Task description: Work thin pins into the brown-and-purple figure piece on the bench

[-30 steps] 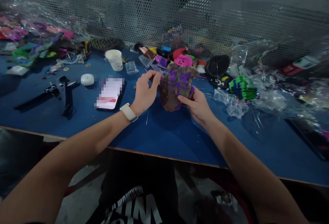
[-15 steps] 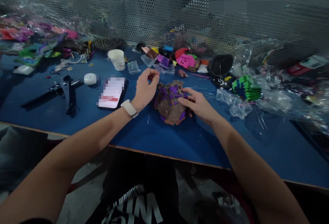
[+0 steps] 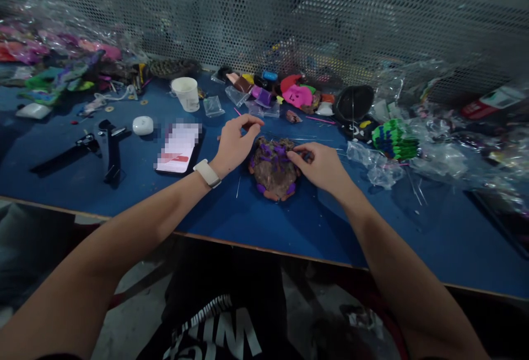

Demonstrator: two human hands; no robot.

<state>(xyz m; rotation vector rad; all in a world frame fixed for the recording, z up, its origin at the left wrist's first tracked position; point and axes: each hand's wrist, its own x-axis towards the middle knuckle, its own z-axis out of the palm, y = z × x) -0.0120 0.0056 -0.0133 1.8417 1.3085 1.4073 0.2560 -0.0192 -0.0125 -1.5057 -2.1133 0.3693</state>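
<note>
A brown clay model (image 3: pixel 275 175) with purple pieces across its top and orange along its lower edge rests on the blue table. My left hand (image 3: pixel 237 142) is over its upper left side, thumb and forefinger brought together; whatever may be between those fingertips is too small to make out. On the right, my right hand (image 3: pixel 320 164) has its fingers curled, and thumb and forefinger pinch at the model's upper right edge beside a purple piece. Thin clear rods (image 3: pixel 316 138) lie just behind the model, and another thin clear rod (image 3: pixel 238 187) lies to its left.
Left of my hands are a phone (image 3: pixel 178 148), a white earbud case (image 3: pixel 142 125), a black folding stand (image 3: pixel 108 150) and a paper cup (image 3: pixel 185 94). Coloured clay (image 3: pixel 297 94) and plastic bags line the perforated metal screen (image 3: pixel 256 12). A green-and-blue clay piece (image 3: pixel 394 139) lies right.
My right hand has moved from spread along the model's right side to a curled pinch at its upper right edge. My left hand has shifted slightly right and down. The model looks slightly turned.
</note>
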